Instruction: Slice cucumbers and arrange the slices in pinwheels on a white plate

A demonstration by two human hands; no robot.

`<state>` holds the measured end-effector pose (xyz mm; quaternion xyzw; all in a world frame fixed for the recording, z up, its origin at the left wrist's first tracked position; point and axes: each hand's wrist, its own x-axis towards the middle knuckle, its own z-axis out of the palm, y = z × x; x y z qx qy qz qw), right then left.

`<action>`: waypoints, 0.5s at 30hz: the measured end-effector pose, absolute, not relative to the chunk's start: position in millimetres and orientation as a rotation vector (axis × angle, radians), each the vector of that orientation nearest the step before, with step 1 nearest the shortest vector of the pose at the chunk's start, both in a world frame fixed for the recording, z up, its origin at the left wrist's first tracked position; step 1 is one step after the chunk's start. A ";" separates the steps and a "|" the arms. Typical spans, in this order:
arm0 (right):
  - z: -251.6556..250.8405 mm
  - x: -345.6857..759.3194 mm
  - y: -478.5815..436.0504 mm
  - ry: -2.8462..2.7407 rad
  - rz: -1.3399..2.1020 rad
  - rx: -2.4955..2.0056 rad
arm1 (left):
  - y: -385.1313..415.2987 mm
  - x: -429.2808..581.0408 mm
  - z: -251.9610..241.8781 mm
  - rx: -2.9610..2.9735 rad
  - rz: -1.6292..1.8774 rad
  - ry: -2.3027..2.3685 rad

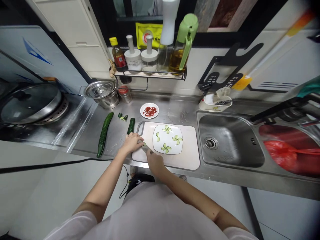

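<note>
My right hand (155, 162) is closed round the handle of a knife (147, 149) over the left part of a white cutting board (190, 160). My left hand (132, 142) is closed at the board's left edge, fingers pressed on a small green cucumber piece (144, 144) beside the blade; most of that piece is hidden. On the board stands a white plate (171, 136) with cucumber slices laid out in pinwheel shapes and a smaller group at its left. A cut length of cucumber (131, 126) lies just beyond my left hand.
A whole cucumber (104, 135) and cucumber scraps (123, 116) lie left on the steel counter. Behind the board is a small plate of chopped red pieces (149, 110). A lidded pot (102, 93) stands back left, a sink (232, 143) right, a condiment rack (150, 74) above.
</note>
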<state>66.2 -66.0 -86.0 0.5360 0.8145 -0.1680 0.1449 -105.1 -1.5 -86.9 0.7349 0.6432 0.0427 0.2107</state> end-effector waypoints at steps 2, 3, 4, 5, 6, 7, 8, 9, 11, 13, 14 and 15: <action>-91.3 69.4 -68.3 2.375 -0.438 1.539 | 0.6 -102.5 -86.8 2.062 0.042 1.775; -93.5 71.1 -69.1 2.386 -0.418 1.535 | 2.5 -101.4 -86.7 2.063 0.004 1.764; -95.3 72.8 -69.7 2.394 -0.402 1.530 | 4.4 -100.4 -86.6 2.058 -0.032 1.756; -96.5 74.4 -70.2 2.400 -0.390 1.527 | 6.4 -99.2 -86.8 2.048 -0.060 1.747; -97.1 76.0 -70.6 2.405 -0.387 1.522 | 8.1 -98.0 -87.2 2.037 -0.080 1.736; -97.1 77.6 -70.8 2.403 -0.393 1.519 | 9.6 -96.7 -87.9 2.023 -0.090 1.723; -96.5 79.3 -70.9 2.396 -0.404 1.519 | 10.9 -95.4 -88.8 2.006 -0.093 1.710; -95.4 81.0 -70.9 2.386 -0.420 1.518 | 12.0 -94.0 -89.9 1.987 -0.090 1.698; -92.0 84.6 -70.7 2.364 -0.449 1.512 | 13.7 -91.3 -92.1 1.942 -0.075 1.676; -87.8 88.4 -70.0 2.352 -0.464 1.503 | 15.1 -88.5 -93.9 1.893 -0.049 1.648; -85.6 90.4 -69.5 2.352 -0.467 1.499 | 15.7 -87.0 -94.7 1.871 -0.039 1.635; -83.4 92.6 -69.0 2.352 -0.469 1.496 | 16.2 -85.6 -95.3 1.853 -0.033 1.627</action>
